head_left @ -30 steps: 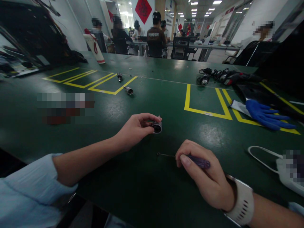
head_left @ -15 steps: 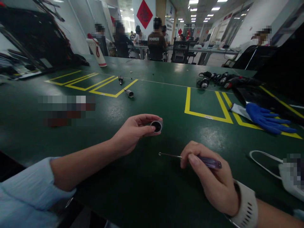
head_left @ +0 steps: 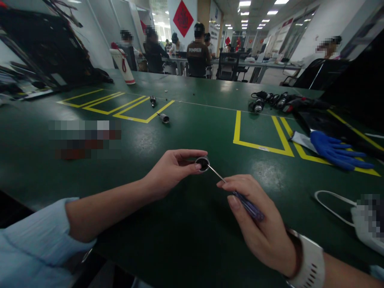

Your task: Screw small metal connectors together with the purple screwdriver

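My left hand [head_left: 168,176] is closed around a small round metal part [head_left: 204,164], gripping its rim between thumb and fingers. The part's dark hollow opening faces me, tilted toward the right. In my right hand [head_left: 264,224] is a screwdriver [head_left: 249,206] with a see-through purple handle and a thin metal shaft. Its tip is at the mouth of the hollow part; how far it reaches inside I cannot tell. Farther off on the green table [head_left: 186,136] lie two small metal pieces, one a cone-like shell [head_left: 164,118], the other a dark-and-silver part [head_left: 153,101].
At the right lie a blue glove [head_left: 337,150], a white strapped item [head_left: 364,224] and a cluster of dark metal parts [head_left: 258,106]. A white cylindrical container [head_left: 124,68] stands at the far left. Yellow tape [head_left: 237,128] marks the table. People [head_left: 198,52] sit beyond it.
My right hand has raised and turned the screwdriver, bringing its tip up to the opening of the metal part. My left hand has shifted slightly right and down with the part.
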Available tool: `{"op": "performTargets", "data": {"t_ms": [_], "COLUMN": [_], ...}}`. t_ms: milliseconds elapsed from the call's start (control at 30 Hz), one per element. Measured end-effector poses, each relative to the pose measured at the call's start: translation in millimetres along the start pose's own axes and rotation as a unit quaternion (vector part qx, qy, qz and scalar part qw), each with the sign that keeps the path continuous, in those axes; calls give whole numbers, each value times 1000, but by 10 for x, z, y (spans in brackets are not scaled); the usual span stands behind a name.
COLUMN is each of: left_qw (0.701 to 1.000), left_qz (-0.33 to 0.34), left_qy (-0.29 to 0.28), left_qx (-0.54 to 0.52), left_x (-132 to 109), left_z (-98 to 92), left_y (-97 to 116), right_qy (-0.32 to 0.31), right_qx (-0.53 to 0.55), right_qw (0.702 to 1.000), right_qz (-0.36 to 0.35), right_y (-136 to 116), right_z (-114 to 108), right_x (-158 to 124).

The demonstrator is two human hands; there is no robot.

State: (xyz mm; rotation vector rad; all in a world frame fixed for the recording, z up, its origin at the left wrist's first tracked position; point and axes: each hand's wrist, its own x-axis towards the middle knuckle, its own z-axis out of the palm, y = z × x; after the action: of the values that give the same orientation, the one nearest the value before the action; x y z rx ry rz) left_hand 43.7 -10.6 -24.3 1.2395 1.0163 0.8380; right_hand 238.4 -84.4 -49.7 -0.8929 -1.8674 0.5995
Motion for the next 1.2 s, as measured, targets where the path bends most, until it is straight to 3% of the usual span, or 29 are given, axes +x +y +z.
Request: {"op": "performTargets", "data": {"t_ms": [400,633,1200], "left_qw": [999,991,982], "left_qz": [3,48,100], "left_qy": [16,43,39], "left_qx": [31,120,158], "left_x": [-11,-22,9], "left_z": [45,53,31], "left_y": [9,25,-45], "right_qy": [-16,-45,-60], "right_qx": [-10,-20,-78], "right_qw": [1000,999,994], "right_qz": [-9,-21,-53], "right_y": [-13,0,-19], "right_z": [28,26,42], "right_x": [4,1,-14]}}
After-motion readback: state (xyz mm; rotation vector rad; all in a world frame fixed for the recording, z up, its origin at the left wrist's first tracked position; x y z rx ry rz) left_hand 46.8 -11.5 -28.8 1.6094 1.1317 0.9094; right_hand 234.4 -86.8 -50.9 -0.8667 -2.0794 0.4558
